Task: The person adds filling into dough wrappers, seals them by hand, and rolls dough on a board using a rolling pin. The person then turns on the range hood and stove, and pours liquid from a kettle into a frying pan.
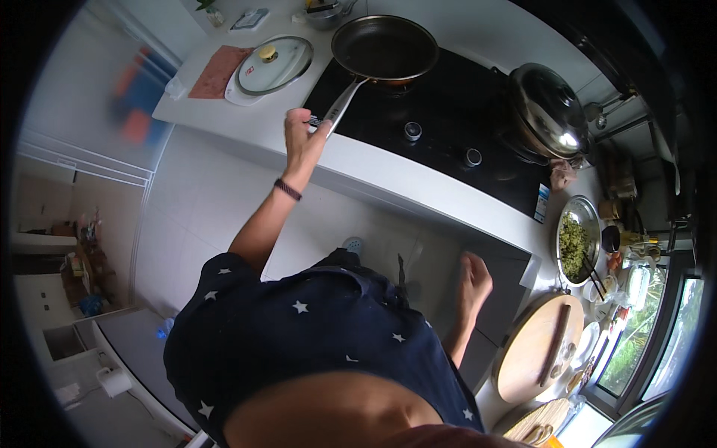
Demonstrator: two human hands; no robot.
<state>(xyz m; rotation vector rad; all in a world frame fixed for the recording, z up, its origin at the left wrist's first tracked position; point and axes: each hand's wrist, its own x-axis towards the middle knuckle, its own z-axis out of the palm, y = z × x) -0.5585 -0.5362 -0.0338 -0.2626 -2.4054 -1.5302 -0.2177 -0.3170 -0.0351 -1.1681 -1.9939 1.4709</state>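
Note:
A dark frying pan point(385, 47) is over the left part of the black cooktop point(442, 106), its metal handle point(343, 105) pointing towards me. My left hand point(305, 137) is at the handle's end, thumb against it and a finger curled apart to the left; whether it grips is unclear. My right hand point(475, 285) hangs in front of the dark cabinets, loosely curled, with nothing visible in it. Left of the pan, a glass lid point(274, 70) with a yellowish knob rests on a white board point(246, 99), beside a reddish cloth point(215, 73).
A large lidded pot point(543, 112) stands at the cooktop's right. Along the right counter are a metal bowl of chopped greens point(572, 241) with chopsticks point(595, 277), a round wooden board point(526, 358) and a rolling pin point(555, 344). The white counter edge point(414, 182) runs before me.

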